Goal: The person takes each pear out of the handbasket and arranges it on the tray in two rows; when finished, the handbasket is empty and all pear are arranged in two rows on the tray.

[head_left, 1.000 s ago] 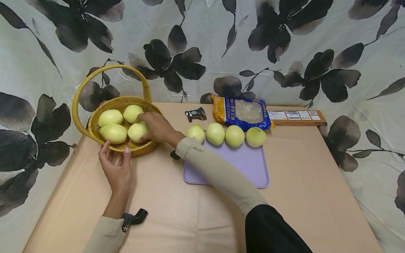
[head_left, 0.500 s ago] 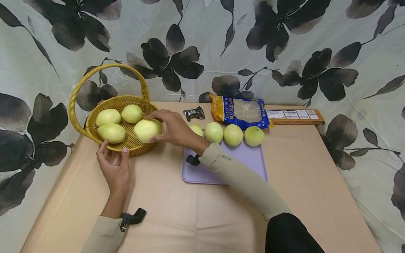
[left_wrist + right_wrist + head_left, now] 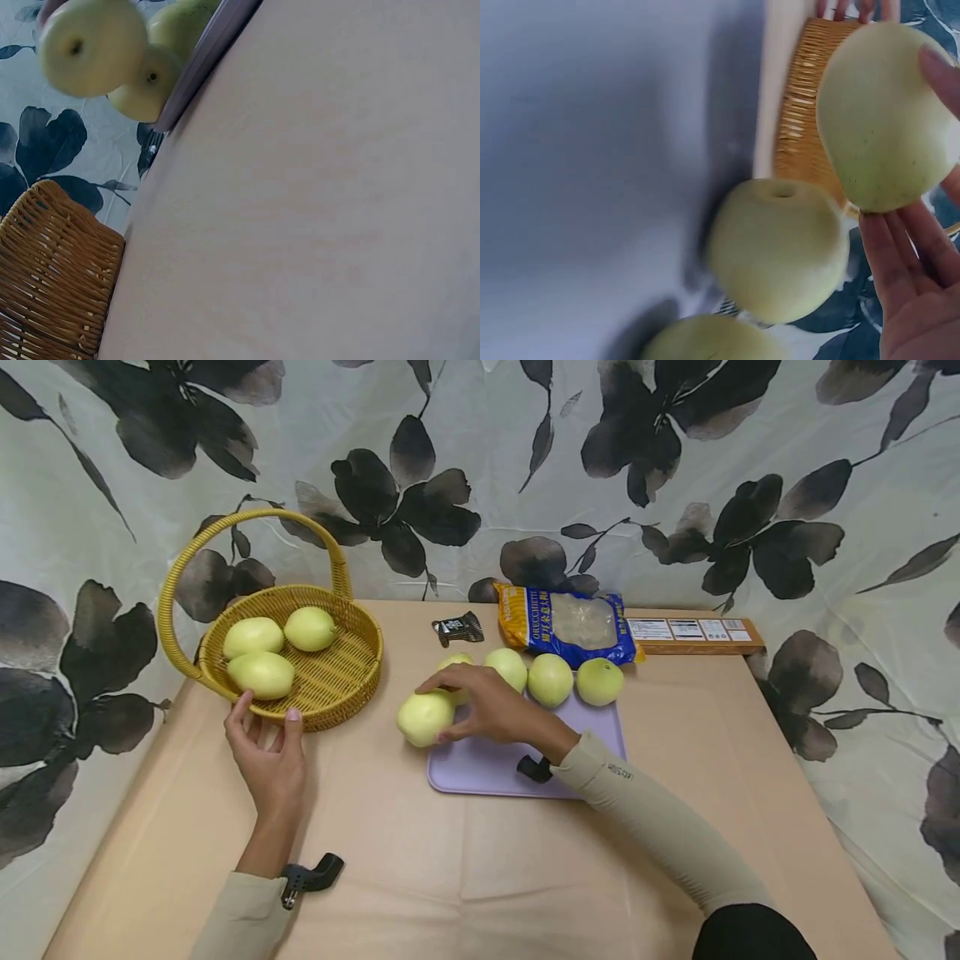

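In the head view my right hand (image 3: 491,703) grips a pale green pear (image 3: 425,720) with thumb and fingers, above the left edge of a lilac tray (image 3: 480,779). The right wrist view shows this pear (image 3: 889,112) between thumb and fingertips. Several similar pears (image 3: 550,680) stand in a row along the tray's back; my right hand partly hides the leftmost. On the left is a yellow wicker basket (image 3: 348,687) with a tall handle, three pears (image 3: 261,675) on its left side. My left hand (image 3: 270,768) touches the basket's front rim with finger and thumb.
Behind the tray lie a blue and yellow pasta bag (image 3: 585,622), a small black wrapped packet (image 3: 458,629) and a long brown box (image 3: 693,635) with white labels. A flower-patterned cloth (image 3: 525,460) hangs at the table's back edge.
My right hand has lifted a pear out of the basket's right side and carried it right, to the tray's left edge. My left hand stays at the basket rim.
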